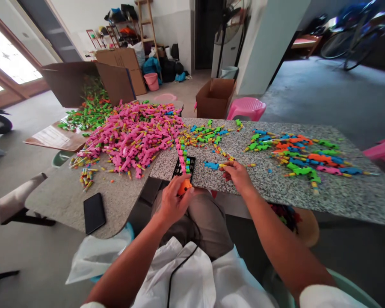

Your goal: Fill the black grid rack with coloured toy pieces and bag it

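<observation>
Fingers (pixel 176 183) of the left hand (pixel 170 201) grip an orange piece (pixel 184 187) above the lap. Slightly farther, the right hand (pixel 240 175) pinches the yellow end of a blue piece (pixel 211 165) over the tabletop (pixel 356 192). Beyond the left hand, a pink row (pixel 180 153) crosses a black tray (pixel 191 164); past that spread a pink heap (pixel 141 132) and green pieces (pixel 94 105) by a carton (pixel 115 83).

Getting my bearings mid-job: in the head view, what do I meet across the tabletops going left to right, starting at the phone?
Black phone → left hand → blue piece → right hand → spread of mixed-colour pieces.
</observation>
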The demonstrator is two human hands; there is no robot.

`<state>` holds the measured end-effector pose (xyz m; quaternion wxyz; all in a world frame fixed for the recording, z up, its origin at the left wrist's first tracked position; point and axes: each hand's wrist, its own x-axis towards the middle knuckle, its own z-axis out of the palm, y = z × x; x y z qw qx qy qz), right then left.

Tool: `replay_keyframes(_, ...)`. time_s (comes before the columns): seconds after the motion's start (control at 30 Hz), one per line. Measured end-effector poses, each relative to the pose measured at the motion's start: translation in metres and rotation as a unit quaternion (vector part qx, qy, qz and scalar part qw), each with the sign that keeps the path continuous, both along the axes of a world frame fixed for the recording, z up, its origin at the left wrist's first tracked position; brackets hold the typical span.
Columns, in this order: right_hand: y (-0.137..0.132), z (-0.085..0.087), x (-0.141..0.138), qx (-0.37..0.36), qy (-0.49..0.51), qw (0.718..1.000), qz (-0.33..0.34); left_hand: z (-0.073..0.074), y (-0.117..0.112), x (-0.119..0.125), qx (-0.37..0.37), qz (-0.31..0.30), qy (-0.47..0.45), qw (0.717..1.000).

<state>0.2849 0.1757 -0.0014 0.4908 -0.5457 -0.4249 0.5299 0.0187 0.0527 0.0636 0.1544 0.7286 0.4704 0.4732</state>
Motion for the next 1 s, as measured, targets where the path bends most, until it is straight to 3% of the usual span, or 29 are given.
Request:
replay_keyframes(0.07, 0.014, -0.022, 0.015, -0.039, -0.082, 0.995, -0.037, -0.003, -0.002, -0.002, -0.006, -0.009, 0.008, 1.000)
replay_keyframes(0.13, 0.022, -0.038, 0.026, -0.049, -0.208, 0.977, -0.019, -0.005, -0.003, -0.003, -0.010, -0.016, 0.013, 1.000)
replay_keyframes(0.2, 0.024, -0.046, 0.033, -0.022, -0.365, 0.931, 0.023, -0.007, -0.004, -0.003, -0.014, -0.024, 0.015, 1.000)
replay_keyframes(0.27, 0.023, -0.046, 0.036, 0.007, -0.498, 0.866, 0.054, -0.006, -0.003, -0.003, -0.015, -0.034, 0.014, 0.999)
replay_keyframes(0.33, 0.020, -0.042, 0.035, 0.012, -0.573, 0.816, 0.066, -0.005, -0.002, -0.002, -0.014, -0.045, 0.011, 0.999)
replay_keyframes(0.4, 0.019, -0.037, 0.032, 0.003, -0.609, 0.790, 0.070, -0.003, -0.001, 0.000, -0.015, -0.053, 0.014, 0.998)
replay_keyframes(0.47, 0.022, -0.032, 0.030, 0.005, -0.620, 0.780, 0.081, -0.002, -0.001, 0.003, -0.020, -0.057, 0.024, 0.998)
replay_keyframes(0.57, 0.035, -0.027, 0.033, 0.012, -0.608, 0.788, 0.094, -0.004, -0.003, 0.008, -0.030, -0.060, 0.042, 0.997)
replay_keyframes(0.73, 0.080, -0.016, 0.046, -0.042, -0.616, 0.786, 0.030, -0.009, -0.007, 0.015, -0.047, -0.072, 0.062, 0.994)
replay_keyframes(1.0, 0.135, 0.003, 0.037, -0.114, -0.607, 0.780, 0.105, -0.005, -0.002, 0.021, -0.051, -0.074, 0.084, 0.992)
